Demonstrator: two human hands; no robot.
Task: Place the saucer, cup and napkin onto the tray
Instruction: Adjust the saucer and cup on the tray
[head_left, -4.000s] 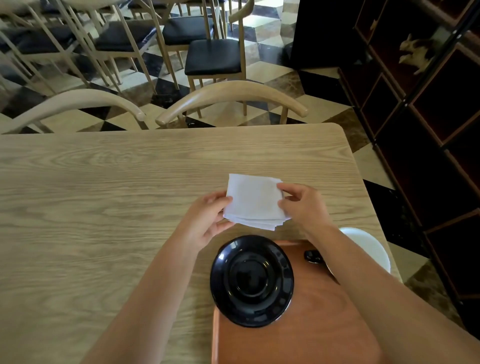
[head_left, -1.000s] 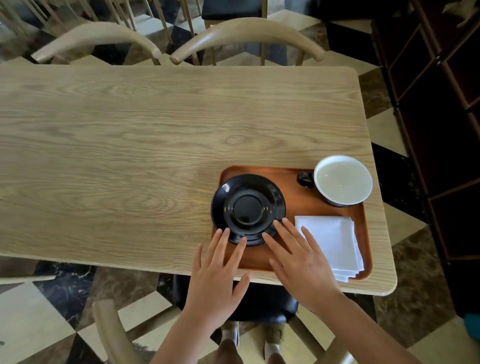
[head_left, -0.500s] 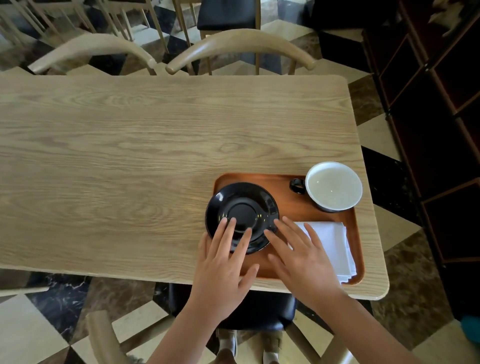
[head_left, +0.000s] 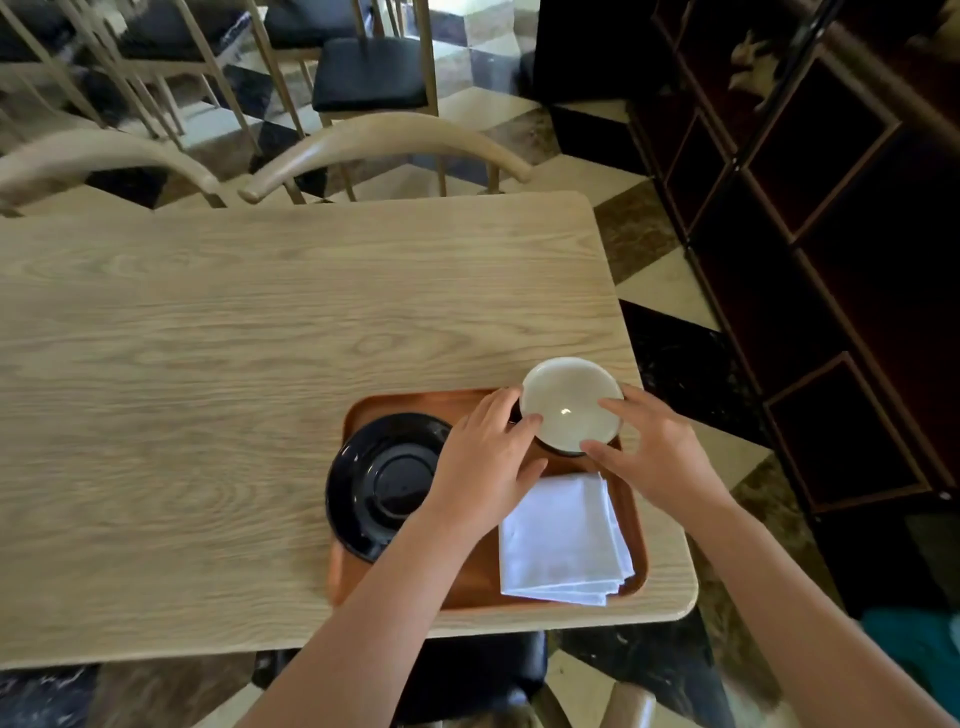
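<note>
An orange-brown tray (head_left: 395, 402) lies at the near right corner of the wooden table (head_left: 234, 338). On its left part sits a black saucer (head_left: 374, 483), overhanging the tray's left rim. A folded white napkin (head_left: 563, 540) rests on the tray's near right part. The cup (head_left: 571, 402), black outside and white inside, stands at the tray's far right corner. My left hand (head_left: 488, 462) grips the cup's left side, hiding its handle, and my right hand (head_left: 660, 452) holds its right side.
Two curved wooden chair backs (head_left: 384, 140) stand along the table's far edge, with more chairs behind them. A dark wooden shelf unit (head_left: 831, 234) rises to the right of the table. A black seat (head_left: 478, 670) shows under the near edge.
Both hands have left the saucer and napkin and moved forward to the cup, now gripping it from both sides. The view has tilted up and shifted.
</note>
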